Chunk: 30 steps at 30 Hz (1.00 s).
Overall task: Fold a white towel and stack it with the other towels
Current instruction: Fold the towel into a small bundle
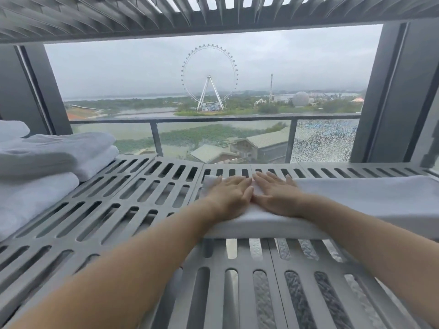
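A white towel (361, 200) lies folded into a long band on the grey slatted shelf (133, 200), stretching from the middle out to the right edge. My left hand (231, 193) and my right hand (275, 194) rest flat on the towel's left end, side by side, palms down, fingers together and pointing away from me. Neither hand grips anything. A stack of folded white towels (54, 153) sits at the far left of the same shelf, well apart from both hands.
Another slatted shelf (213, 10) hangs close overhead. Behind the shelf are a window (142, 67) and a balcony railing (190, 119). Dark frame posts stand at the left and right. Bare slats lie between the stack and the towel.
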Tool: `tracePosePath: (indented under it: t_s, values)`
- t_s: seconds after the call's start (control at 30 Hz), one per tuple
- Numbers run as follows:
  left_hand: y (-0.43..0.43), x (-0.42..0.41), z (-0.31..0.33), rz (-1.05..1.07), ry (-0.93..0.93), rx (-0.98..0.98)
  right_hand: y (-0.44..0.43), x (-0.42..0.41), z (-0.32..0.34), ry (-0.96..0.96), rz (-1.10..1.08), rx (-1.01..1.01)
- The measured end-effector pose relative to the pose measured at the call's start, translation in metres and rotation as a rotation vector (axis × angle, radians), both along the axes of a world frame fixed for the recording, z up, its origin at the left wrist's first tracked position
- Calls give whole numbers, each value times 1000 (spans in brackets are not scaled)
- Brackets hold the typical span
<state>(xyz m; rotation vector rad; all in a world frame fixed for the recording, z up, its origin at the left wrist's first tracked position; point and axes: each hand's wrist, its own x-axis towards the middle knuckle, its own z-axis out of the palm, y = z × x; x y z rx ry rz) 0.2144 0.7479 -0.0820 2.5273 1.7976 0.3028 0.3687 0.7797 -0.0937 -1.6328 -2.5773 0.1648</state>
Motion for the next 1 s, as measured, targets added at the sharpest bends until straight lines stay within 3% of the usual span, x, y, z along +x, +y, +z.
tracePosePath:
  t_s: [0.13, 0.43, 0.9, 1.0]
  values:
    - [7, -11, -16, 2, 35, -79, 0, 8, -1, -41, 31, 0]
    - [-2, -9, -12, 116, 41, -47, -8, 10, 0, -15, 98, 92]
    - [-3, -9, -11, 110, 90, -20, -63, 37, 5, -85, 53, 4]
    - [-11, -7, -7, 47, 130, 120, -69, 37, 8, -29, 63, -38]
